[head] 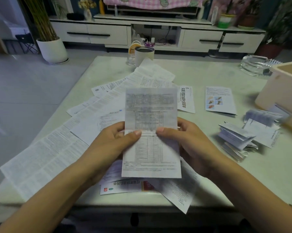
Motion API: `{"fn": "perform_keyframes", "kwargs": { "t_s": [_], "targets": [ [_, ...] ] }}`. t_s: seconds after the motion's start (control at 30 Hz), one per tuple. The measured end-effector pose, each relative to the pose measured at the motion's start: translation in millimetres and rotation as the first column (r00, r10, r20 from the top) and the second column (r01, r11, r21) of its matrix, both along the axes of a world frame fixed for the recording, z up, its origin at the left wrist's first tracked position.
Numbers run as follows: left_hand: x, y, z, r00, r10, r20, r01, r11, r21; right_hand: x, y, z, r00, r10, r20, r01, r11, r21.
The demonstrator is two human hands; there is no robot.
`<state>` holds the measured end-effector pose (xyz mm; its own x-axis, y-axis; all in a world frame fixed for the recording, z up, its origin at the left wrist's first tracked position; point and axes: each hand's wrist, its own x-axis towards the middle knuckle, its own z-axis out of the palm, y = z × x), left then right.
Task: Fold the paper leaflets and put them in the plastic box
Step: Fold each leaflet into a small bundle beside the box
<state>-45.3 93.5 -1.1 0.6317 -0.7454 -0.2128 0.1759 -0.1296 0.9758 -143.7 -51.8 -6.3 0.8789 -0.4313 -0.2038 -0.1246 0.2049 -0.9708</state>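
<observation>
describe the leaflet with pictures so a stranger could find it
On the table, look to the beige box at the right. Left of it, lying alone, is a leaflet. Unlike its text-only neighbours, it carries a block of small colour pictures.

Pale table (200,78), glass ashtray (256,65), white cup (144,55), potted plant (51,49)

Home living room: TV cabinet (106,33), potted plants (51,47).

Legible print, by item:
- Held leaflet (151,132): table and small print, too blurred to read.
- Red-marked leaflet (125,187), 6 o'clock: large Chinese heading, upside down, apparently ending 说明书; red logo.
- Sideways leaflet (186,100), 2 o'clock: bold Chinese heading turned sideways, not fully readable.
</observation>
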Motion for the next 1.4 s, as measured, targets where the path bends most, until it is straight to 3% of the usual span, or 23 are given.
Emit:
{"fn": "perform_keyframes", "kwargs": {
  "t_s": [0.37, 0.53, 0.7, 0.77, 0.83, 0.9, 1.0, 1.13, 1.23, 1.33, 1.4],
  "targets": [
    [4.0, -4.0, 0.0, 0.995, 0.095, -0.016, -0.094, 0.995, 0.02, -13.7, -7.1, 5.0, 0.982, 0.189, -0.031, -0.189, 0.982, -0.014],
    [6.0, -4.4, -1.8, 0.964, 0.105, -0.243, -0.124, 0.99, -0.064, -15.8, -7.8, 1.5, 0.975, 0.224, 0.017, -0.218, 0.962, -0.164],
    [0.8, -3.2, -6.0, 0.994, -0.089, -0.066, 0.096, 0.989, 0.111, -16.1, -4.5, -0.6, 0.974, 0.213, 0.076, -0.172, 0.916, -0.363],
    [-1.7, -2.4, -6.9, 0.994, -0.112, -0.005, 0.111, 0.977, 0.18, -14.6, -3.5, -4.3, 0.982, 0.167, 0.094, -0.107, 0.885, -0.453],
    [-0.7, -1.8, -8.7, 0.997, -0.067, 0.03, 0.06, 0.98, 0.188, -12.8, -3.2, -7.3, 0.994, 0.051, 0.092, -0.008, 0.911, -0.413],
    [1.3, -3.0, -11.0, 1.0, 0.008, 0.029, -0.012, 0.99, 0.14, -12.1, -3.3, -6.9, 0.996, -0.056, 0.076, 0.074, 0.963, -0.26],
    [0.7, -5.2, -13.0, 0.994, 0.112, 0.006, -0.112, 0.992, 0.065, -12.2, -2.5, -3.6, 0.996, -0.063, 0.058, 0.067, 0.995, -0.068],
    [-6.9, -10.2, -16.8, 0.975, 0.215, 0.057, -0.215, 0.977, -0.009, -13.0, 8.0, -6.6, 0.999, 0.037, 0.001, -0.036, 0.99, -0.136],
    [-15.9, -12.0, -18.8, 0.954, 0.276, 0.119, -0.273, 0.961, -0.04, -13.6, 15.2, -7.8, 0.988, 0.145, -0.051, -0.149, 0.986, -0.072],
    [-20.8, -12.7, -19.5, 0.946, 0.275, 0.17, -0.276, 0.961, -0.022, -13.8, 18.1, -8.6, 0.971, 0.222, -0.09, -0.228, 0.972, -0.061],
    [-21.2, -14.7, -18.9, 0.956, 0.264, 0.126, -0.262, 0.964, -0.037, -13.5, 16.8, -10.8, 0.971, 0.224, -0.084, -0.231, 0.969, -0.09]
  ]
}}
